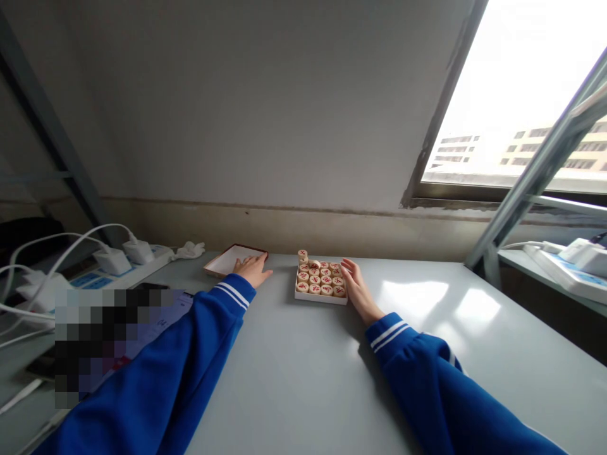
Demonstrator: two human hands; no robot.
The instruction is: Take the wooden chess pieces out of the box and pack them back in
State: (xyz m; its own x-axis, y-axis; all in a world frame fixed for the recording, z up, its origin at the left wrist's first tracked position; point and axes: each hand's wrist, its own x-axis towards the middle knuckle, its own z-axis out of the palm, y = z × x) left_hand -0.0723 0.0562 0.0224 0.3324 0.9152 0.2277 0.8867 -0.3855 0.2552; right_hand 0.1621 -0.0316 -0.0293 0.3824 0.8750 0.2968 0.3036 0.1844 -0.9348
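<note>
A shallow white box (322, 299) in the middle of the table holds rows of round, pale Chinese chess pieces (327, 289) with red characters. At its back left corner, one chess piece (302, 253) sits raised above the others, and another in the back row looks tilted. My right hand (359, 292) rests along the box's right side, fingers extended and slightly bent at its back right corner. To the left lies an open box lid (226, 260) with a pale inside and dark red rim. My left hand (253, 270) lies over the lid's right part, fingers stretched and apart, grasping nothing visible.
On the left, a power strip (159, 258) carries white plugs and looping cables (71, 235). A lit screen (164, 325), partly blurred out, lies near my left sleeve. A wall backs the grey table (289, 379). Another power strip (581, 268) sits far right beside a metal post (521, 174).
</note>
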